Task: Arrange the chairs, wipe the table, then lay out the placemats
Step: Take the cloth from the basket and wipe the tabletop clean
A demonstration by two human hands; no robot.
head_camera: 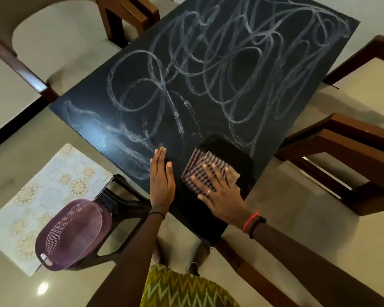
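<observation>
Wiping stage. The right hand [217,191], fingers spread flat, presses a folded checked cloth [200,167] onto the near end of the dark matte desk [142,120]. The left hand [161,178] lies flat just beside it, probably as a brace. Pale looping streaks [162,85] cover the rest (unwiped, I judge). A patterned placemat [42,185] waits off the desk, under a purple mesh basket [73,231].

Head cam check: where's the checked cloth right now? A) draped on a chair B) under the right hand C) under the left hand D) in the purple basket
B: the right hand presses the checked cloth flat on the table with spread fingers, while the left hand lies bare on the tabletop.
</observation>
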